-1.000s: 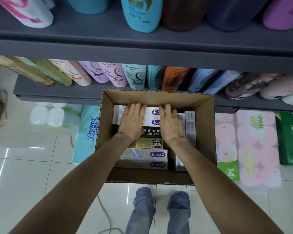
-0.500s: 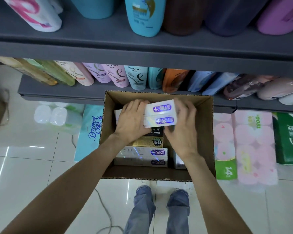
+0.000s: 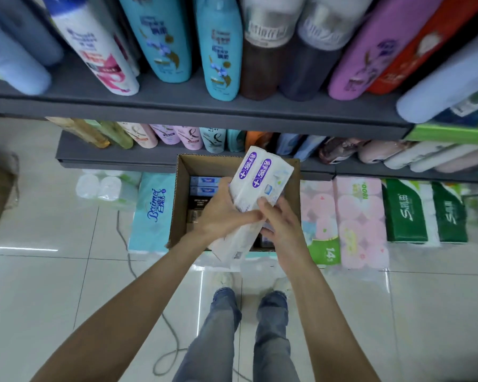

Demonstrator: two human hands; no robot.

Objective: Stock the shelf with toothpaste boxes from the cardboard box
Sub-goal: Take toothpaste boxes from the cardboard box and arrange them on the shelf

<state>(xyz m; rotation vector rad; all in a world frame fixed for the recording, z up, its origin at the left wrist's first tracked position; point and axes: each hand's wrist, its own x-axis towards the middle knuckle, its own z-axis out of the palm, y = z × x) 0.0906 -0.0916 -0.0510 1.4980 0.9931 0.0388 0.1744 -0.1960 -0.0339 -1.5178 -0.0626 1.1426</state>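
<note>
Two white toothpaste boxes [image 3: 255, 186] with purple oval labels are held together above the open cardboard box [image 3: 180, 205], tilted up and away from me. My left hand [image 3: 226, 213] grips them from the left side, thumb across their lower half. My right hand [image 3: 279, 221] holds them from the right, fingers on their face. Inside the cardboard box lie more toothpaste boxes [image 3: 204, 184], blue ones at the back and dark ones below them. The box stands on the tiled floor against the lower shelf [image 3: 116, 158].
Shampoo bottles [image 3: 218, 48] crowd the upper grey shelf [image 3: 177, 111] and the lower one. Tissue packs [image 3: 152, 210] and toilet paper packs [image 3: 359, 219] lie on the floor either side of the cardboard box. A cable [image 3: 127, 244] trails over the tiles near my legs.
Both hands lifted the two white boxes out of the cardboard box and turned them from lying crosswise to pointing up and away. My head rose, showing more of the upper shelf.
</note>
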